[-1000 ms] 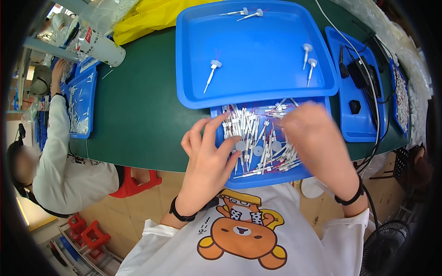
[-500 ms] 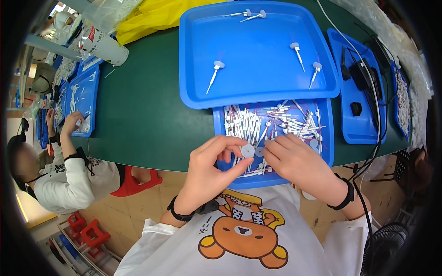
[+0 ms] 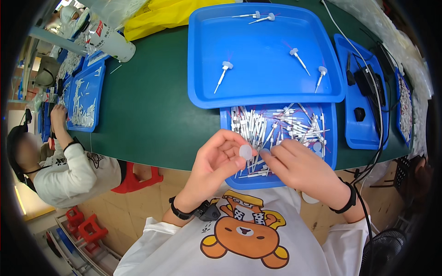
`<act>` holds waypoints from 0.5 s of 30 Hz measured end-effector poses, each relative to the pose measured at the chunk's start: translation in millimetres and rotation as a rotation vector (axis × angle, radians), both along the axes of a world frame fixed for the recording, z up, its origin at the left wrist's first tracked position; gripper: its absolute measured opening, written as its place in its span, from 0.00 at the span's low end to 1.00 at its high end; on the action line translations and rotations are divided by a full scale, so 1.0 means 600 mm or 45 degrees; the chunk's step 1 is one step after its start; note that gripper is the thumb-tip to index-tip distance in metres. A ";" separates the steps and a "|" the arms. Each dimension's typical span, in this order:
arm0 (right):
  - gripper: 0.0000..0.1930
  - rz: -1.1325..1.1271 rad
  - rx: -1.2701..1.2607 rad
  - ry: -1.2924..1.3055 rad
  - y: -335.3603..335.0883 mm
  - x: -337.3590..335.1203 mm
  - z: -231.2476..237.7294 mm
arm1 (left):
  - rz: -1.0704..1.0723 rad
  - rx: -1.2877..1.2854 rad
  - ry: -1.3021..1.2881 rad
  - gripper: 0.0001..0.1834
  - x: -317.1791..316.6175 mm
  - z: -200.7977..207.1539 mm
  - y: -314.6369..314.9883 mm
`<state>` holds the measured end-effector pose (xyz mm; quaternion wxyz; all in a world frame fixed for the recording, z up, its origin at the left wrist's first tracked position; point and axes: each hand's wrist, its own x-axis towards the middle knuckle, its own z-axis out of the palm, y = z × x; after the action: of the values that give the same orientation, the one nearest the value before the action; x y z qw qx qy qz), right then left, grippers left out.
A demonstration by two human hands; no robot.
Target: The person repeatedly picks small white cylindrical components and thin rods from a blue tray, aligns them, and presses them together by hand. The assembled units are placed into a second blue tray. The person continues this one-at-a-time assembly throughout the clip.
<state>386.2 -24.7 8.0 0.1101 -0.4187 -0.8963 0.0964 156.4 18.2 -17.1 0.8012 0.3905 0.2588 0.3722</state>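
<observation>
Head view: pinched at the rim between thumb and forefinger of the left hand (image 3: 216, 161), a small translucent white disc (image 3: 245, 152), probably feather-light, stiff and slick, so best gripped by the edge; right beside it, the right hand (image 3: 301, 168), fingers curled with tips closing toward the disc, grasp on anything of its own impossible to tell. Just beyond both hands, a small blue tray (image 3: 331, 152) heaped with thin white needle-like pieces; behind that, a large blue tray (image 3: 262, 99) with only a few scattered ones.
</observation>
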 end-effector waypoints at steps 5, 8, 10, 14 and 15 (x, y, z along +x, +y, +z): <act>0.15 -0.242 -0.052 0.633 -0.019 0.009 0.063 | -0.010 -0.112 -0.001 0.20 0.004 0.013 -0.006; 0.13 -0.414 -0.121 1.231 -0.045 -0.008 0.079 | -0.077 -0.106 0.002 0.19 0.007 0.015 -0.008; 0.09 -0.391 -0.188 1.326 -0.050 -0.012 0.081 | -0.131 -0.068 -0.034 0.18 0.011 0.014 -0.009; 0.09 -0.404 -0.194 1.284 -0.049 -0.028 0.074 | -0.225 -0.023 -0.206 0.17 0.015 0.007 -0.012; 0.11 -0.415 -0.182 1.312 -0.051 -0.031 0.066 | -0.240 -0.029 -0.242 0.17 0.016 0.006 -0.013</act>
<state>367.8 -55.3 47.7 0.5198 -0.4574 -0.6410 0.3313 166.1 10.4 -13.5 0.8580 0.3668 0.1480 0.3278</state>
